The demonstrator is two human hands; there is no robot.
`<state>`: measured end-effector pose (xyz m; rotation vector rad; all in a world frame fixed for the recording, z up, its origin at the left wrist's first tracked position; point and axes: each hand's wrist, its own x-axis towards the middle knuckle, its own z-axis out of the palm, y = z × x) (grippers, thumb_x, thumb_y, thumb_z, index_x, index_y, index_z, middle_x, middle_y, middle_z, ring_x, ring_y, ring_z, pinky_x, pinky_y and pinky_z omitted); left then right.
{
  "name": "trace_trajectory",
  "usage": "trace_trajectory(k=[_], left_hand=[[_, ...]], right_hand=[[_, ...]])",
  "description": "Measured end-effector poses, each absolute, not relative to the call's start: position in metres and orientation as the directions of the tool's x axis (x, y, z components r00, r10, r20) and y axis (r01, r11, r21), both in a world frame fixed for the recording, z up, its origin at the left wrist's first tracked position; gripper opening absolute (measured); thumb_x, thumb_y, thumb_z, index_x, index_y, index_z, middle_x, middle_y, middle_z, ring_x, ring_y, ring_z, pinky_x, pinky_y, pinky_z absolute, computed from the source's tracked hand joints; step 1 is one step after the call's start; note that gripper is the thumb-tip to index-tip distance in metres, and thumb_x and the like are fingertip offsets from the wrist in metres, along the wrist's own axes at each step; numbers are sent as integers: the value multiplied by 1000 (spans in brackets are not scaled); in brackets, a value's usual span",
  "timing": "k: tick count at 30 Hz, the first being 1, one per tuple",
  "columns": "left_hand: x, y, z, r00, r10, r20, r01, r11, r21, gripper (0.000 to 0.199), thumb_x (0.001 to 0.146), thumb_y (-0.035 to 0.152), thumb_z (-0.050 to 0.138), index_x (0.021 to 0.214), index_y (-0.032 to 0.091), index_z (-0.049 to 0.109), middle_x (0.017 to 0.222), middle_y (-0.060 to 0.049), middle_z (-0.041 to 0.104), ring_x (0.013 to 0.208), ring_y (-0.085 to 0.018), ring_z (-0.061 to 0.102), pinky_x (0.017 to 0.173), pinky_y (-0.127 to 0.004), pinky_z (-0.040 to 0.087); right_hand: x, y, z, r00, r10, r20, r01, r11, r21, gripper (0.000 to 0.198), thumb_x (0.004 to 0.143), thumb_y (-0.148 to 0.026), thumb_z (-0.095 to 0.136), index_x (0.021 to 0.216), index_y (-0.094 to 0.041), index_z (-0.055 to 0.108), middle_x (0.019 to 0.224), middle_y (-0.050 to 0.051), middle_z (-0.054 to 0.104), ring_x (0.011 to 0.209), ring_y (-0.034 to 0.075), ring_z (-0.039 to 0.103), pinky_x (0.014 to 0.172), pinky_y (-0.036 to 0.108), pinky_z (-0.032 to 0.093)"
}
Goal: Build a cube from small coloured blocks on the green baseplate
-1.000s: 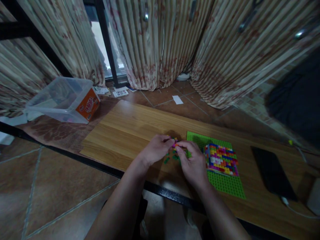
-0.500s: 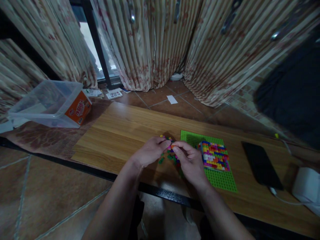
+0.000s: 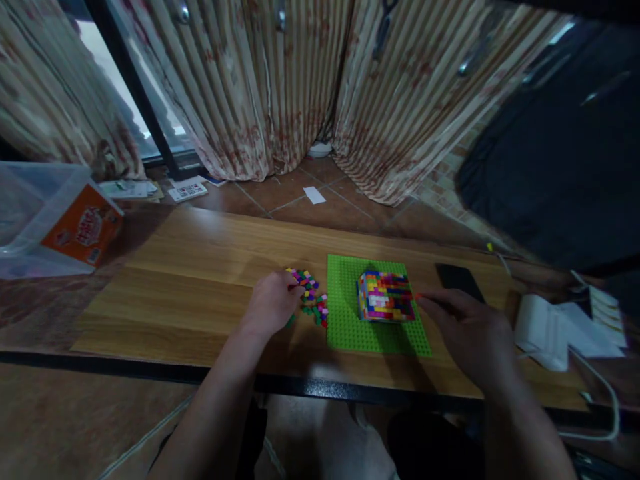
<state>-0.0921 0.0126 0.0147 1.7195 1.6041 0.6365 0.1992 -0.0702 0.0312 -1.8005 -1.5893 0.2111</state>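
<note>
My right hand (image 3: 465,327) pinches a small orange toy brick (image 3: 419,296) between thumb and forefinger. It is at the right side of a multicoloured brick block (image 3: 385,298), which stands on a green studded baseplate (image 3: 345,333). To the left, my left hand (image 3: 273,300) hovers by a loose pile of small coloured bricks (image 3: 316,308) on the wooden table. Its thumb and fingers are pressed together, and whatever may be between them is hidden.
A black phone (image 3: 460,281) and a white device (image 3: 543,330) with a cable lie at the right of the table (image 3: 200,280). A clear plastic bin (image 3: 40,220) with an orange label stands far left. Curtains (image 3: 300,87) hang beyond.
My hands have moved apart. The right hand has carried the orange brick rightward over to the block, while the left stays by the pile. The view has turned to the right.
</note>
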Motion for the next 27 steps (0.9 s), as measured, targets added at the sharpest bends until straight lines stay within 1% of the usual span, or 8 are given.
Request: trace_trajectory(k=[3,8,12,17,22,27], left_hand=[[-90,13,14,117,990,-83,669,-17,743,30,73,17,66,45,21,55,54,-1,52,52,-15,43,58,-29,25],[-88,13,17,140,982,-125,720,-14,694,30,78,23,63,49,20,57,53,0,54,52,-15,46,58,-28,27],[-88,13,19,116,985,-125,726,2,688,22,79,25,63,58,20,66,58,-2,61,54,-15,50,58,-28,29],[-87,14,19,138,982,-125,731,-16,682,21,82,28,61,66,19,70,67,-4,67,61,-17,56,61,-28,33],[-88,15,20,127,982,-137,729,1,685,23,84,28,58,68,18,71,70,-4,69,63,-17,58,62,-27,35],[-91,16,16,134,985,-113,713,-16,701,24,85,32,58,70,18,72,72,-4,71,62,-16,59,60,-27,36]], right_hand=[[200,-72,28,183,943,278,801,21,-598,21,85,-43,65,86,-25,75,85,2,76,74,20,71,65,31,54],[184,-67,25,146,952,271,785,55,-617,19,86,-37,62,87,-23,75,88,4,77,77,21,71,70,33,54],[176,-62,26,178,944,279,797,28,-604,20,84,-35,62,84,-21,76,81,4,76,68,20,69,67,33,53],[170,-60,28,200,941,274,795,8,-607,18,82,-34,62,83,-22,75,78,4,76,66,20,69,63,32,52],[170,-59,29,250,938,241,761,-37,-647,19,79,-34,65,86,-20,76,80,5,77,70,21,72,67,32,54],[174,-60,27,269,941,207,721,-54,-691,21,80,-34,65,89,-19,76,85,6,78,74,22,73,69,33,56]])
